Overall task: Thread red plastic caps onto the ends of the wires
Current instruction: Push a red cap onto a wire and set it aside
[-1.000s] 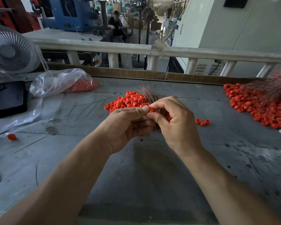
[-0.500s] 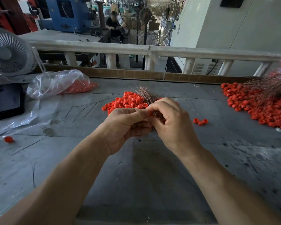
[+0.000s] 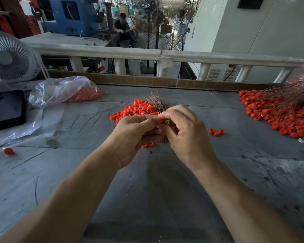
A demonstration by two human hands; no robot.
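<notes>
My left hand (image 3: 135, 135) and my right hand (image 3: 184, 130) meet over the grey table. Between their fingertips they pinch a red cap (image 3: 162, 120). My right hand also holds a bundle of thin copper wires (image 3: 156, 100) whose tips fan out above my fingers; the lower part of the bundle is hidden in the hand. Behind my hands lies a heap of loose red caps (image 3: 137, 109). A few more caps (image 3: 147, 145) lie under my left hand.
At the right lies a pile of capped wires (image 3: 279, 111). Three loose caps (image 3: 216, 132) sit right of my hand, a single cap (image 3: 8, 151) at far left. A plastic bag of caps (image 3: 63, 91), a black device (image 3: 6, 109) and a fan (image 3: 9, 57) stand left.
My hands have stayed together over the same spot; the fingers have shifted slightly round the cap and wire. The view has tilted a little.
</notes>
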